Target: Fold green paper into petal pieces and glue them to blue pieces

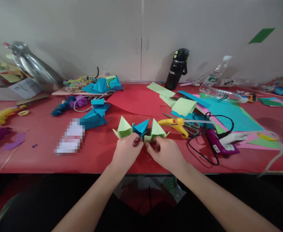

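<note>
Both hands hold a row of folded paper pieces low over the red table, close to its front edge. A light green folded piece (124, 127) forms the left end, a blue folded piece (141, 127) the middle, and another light green folded piece (156, 129) the right end. My left hand (128, 148) is closed on the row where the left green and blue pieces meet. Closed fingers of my right hand (165, 150) pinch the lower part of the right green piece. The fingers hide the undersides of the pieces. A yellow glue gun (172, 122) lies just beyond my right hand.
Scissors (192, 128), a purple power strip (222, 143) and black cable lie to the right. Coloured paper sheets (230, 112) and a clear plastic bottle (222, 93) are behind them. A black flask (177, 71) stands near the wall. Blue folded paper (94, 118) lies left.
</note>
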{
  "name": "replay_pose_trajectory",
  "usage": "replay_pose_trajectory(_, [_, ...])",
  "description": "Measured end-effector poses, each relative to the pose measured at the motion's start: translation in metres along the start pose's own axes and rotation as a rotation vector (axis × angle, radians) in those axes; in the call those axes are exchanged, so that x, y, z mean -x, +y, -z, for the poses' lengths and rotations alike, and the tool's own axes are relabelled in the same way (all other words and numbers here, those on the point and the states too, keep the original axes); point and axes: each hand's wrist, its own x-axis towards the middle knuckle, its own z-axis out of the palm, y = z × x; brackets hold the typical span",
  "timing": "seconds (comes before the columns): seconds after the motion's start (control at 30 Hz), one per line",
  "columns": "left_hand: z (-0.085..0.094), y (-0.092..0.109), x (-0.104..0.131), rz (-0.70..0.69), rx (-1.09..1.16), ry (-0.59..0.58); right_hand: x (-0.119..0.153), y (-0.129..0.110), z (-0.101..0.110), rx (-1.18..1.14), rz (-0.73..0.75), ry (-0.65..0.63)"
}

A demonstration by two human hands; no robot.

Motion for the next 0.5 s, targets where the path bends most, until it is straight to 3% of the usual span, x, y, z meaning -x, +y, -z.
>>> replay_pose_trajectory(0.27, [-0.002,-0.002,0.0,-0.059,-0.068,0.066,-0.004,-0.002,-0.01,0.067,0.017,0.017])
replay_pose_trajectory(0.4, [0.0,-0.003,-0.002,-0.044,-0.061,0.074,0.007,0.003,0.024,-0.046,0.136,-0.085])
replay_pose_trajectory(0.5, [0.003,-0.005,-0.002,-0.058,-0.082,0.09,0.012,0.028,0.061,0.108,-0.022,-0.179])
